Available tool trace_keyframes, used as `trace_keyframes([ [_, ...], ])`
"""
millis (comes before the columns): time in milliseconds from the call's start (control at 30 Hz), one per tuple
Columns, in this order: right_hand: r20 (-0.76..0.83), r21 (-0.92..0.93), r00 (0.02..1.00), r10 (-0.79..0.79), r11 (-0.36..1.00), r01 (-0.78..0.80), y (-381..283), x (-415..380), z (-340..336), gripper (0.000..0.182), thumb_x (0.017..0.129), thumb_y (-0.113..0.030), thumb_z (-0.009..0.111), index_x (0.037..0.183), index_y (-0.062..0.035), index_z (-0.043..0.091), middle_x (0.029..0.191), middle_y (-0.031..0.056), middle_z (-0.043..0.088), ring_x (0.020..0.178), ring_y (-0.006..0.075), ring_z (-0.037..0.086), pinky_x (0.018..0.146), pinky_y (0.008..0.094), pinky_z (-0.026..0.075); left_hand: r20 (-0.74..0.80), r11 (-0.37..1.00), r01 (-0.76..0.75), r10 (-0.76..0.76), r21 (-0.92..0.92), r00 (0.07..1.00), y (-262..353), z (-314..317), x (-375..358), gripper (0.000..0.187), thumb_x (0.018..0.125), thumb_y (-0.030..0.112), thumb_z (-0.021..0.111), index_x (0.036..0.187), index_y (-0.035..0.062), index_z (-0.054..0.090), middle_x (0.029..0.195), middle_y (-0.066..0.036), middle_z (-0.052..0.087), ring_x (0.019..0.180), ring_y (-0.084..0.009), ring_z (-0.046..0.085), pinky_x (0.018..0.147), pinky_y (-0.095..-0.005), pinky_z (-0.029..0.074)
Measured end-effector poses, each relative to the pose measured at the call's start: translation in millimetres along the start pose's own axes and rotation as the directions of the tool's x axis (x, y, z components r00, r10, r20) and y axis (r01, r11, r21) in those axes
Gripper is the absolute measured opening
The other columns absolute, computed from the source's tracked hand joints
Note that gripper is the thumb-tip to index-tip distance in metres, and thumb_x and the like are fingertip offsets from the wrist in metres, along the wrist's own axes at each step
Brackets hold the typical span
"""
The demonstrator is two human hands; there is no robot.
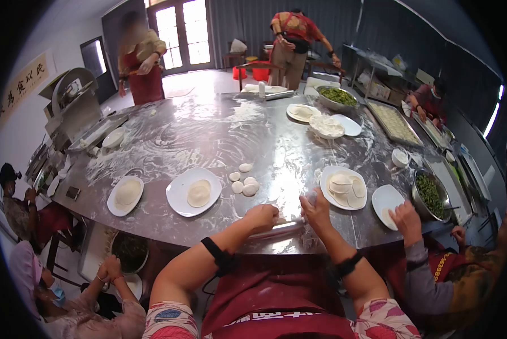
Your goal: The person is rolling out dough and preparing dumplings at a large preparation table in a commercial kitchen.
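My left hand is curled into a loose fist low over the steel table, near its front edge. A pale bit of dough shows beside its fingertips, mostly hidden. A shiny metal rolling pin lies between my hands, its right end reaching my right hand, whose fingers are bent round it. Just beyond my left hand sit several small flattened dough pieces. To the left, a white plate bears round dough wrappers. Right of my right hand, another plate holds overlapping wrappers.
The floured steel table spreads ahead. A co-worker's hand is over a plate at right, beside a bowl of chopped greens. A flour bowl and a filled tray stand farther back. Other people surround the table.
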State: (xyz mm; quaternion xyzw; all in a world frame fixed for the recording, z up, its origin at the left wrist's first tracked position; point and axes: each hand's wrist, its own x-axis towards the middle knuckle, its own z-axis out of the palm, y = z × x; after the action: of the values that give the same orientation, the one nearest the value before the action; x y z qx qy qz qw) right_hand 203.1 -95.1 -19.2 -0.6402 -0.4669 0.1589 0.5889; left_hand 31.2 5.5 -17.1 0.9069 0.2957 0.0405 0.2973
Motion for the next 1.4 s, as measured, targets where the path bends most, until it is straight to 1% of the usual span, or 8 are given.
trace_keyframes([
  [233,0.037,-0.035,0.999,-0.031,0.999,0.032,-4,-52,-27,0.017,0.086,-0.011,0.064,0.084,-0.0043,0.048,0.060,0.0053,0.058,0.051,0.0121,0.058,0.045,0.0271,0.044,0.011,0.995,-0.093,0.093,-0.024,0.996,-13,6,-4,0.023,0.080,0.024,0.060,0.088,0.0040,0.066,0.085,-0.019,0.065,0.083,-0.0355,0.063,0.073,-0.0417,0.048],
  [333,0.029,0.016,0.999,0.036,0.999,-0.036,-4,-49,-24,0.023,0.085,-0.016,0.064,0.081,-0.0018,0.047,0.060,0.0084,0.059,0.051,0.0149,0.059,0.048,0.0303,0.046,0.010,0.977,-0.074,0.077,-0.198,0.997,-8,-1,-16,0.018,0.080,0.015,0.058,0.090,0.0014,0.064,0.080,-0.019,0.064,0.077,-0.0309,0.063,0.070,-0.0395,0.047],
  [533,-0.067,-0.223,0.986,-0.155,0.965,0.137,10,9,6,0.024,0.081,-0.014,0.065,0.084,-0.0004,0.045,0.059,0.0125,0.059,0.049,0.0206,0.059,0.044,0.0341,0.043,0.013,0.996,-0.043,0.044,-0.072,0.999,8,-3,-2,0.021,0.081,0.022,0.060,0.090,0.0037,0.066,0.087,-0.020,0.065,0.085,-0.0362,0.062,0.074,-0.0423,0.047],
  [733,0.066,0.080,0.995,0.072,0.994,-0.077,-5,-63,-29,0.019,0.084,-0.011,0.064,0.088,-0.0028,0.047,0.058,0.0059,0.057,0.050,0.0134,0.058,0.045,0.0279,0.045,0.034,0.992,-0.119,0.121,-0.038,0.992,-8,-1,-5,0.023,0.082,0.018,0.057,0.093,-0.0013,0.062,0.088,-0.023,0.064,0.086,-0.0356,0.062,0.074,-0.0424,0.046],
  [967,-0.049,-0.159,0.992,-0.116,0.981,0.107,27,17,12,0.025,0.081,-0.014,0.066,0.084,-0.0016,0.045,0.058,0.0108,0.057,0.048,0.0187,0.058,0.045,0.0320,0.045,0.025,0.997,-0.019,0.021,-0.080,0.999,3,-9,-7,0.023,0.083,0.022,0.056,0.090,0.0016,0.065,0.089,-0.023,0.064,0.089,-0.0380,0.061,0.077,-0.0431,0.046],
  [1067,-0.011,-0.040,1.000,0.027,0.999,-0.028,-7,-9,-4,0.018,0.083,-0.009,0.065,0.084,-0.0024,0.048,0.058,0.0064,0.056,0.047,0.0135,0.057,0.043,0.0273,0.044,0.096,0.995,-0.006,0.016,-0.103,0.995,11,-16,-9,0.024,0.080,0.019,0.057,0.095,0.0016,0.065,0.091,-0.022,0.065,0.089,-0.0373,0.061,0.078,-0.0428,0.046],
  [1233,0.026,0.074,1.000,-0.003,0.997,0.001,-12,-63,-27,0.018,0.085,-0.007,0.063,0.082,-0.0049,0.045,0.058,0.0055,0.056,0.048,0.0125,0.057,0.043,0.0277,0.044,0.079,0.990,-0.097,0.105,-0.104,0.991,-11,-6,-12,0.021,0.079,0.016,0.056,0.090,-0.0003,0.062,0.084,-0.021,0.064,0.082,-0.0347,0.061,0.073,-0.0429,0.045],
  [1400,-0.030,-0.082,0.997,-0.066,0.995,0.063,1,7,5,0.020,0.083,-0.008,0.065,0.087,-0.0014,0.045,0.055,0.0049,0.054,0.045,0.0127,0.055,0.042,0.0288,0.042,0.068,0.996,0.001,0.005,-0.088,0.998,1,-7,0,0.025,0.080,0.019,0.055,0.093,0.0006,0.064,0.092,-0.024,0.064,0.092,-0.0369,0.061,0.079,-0.0433,0.047],
])
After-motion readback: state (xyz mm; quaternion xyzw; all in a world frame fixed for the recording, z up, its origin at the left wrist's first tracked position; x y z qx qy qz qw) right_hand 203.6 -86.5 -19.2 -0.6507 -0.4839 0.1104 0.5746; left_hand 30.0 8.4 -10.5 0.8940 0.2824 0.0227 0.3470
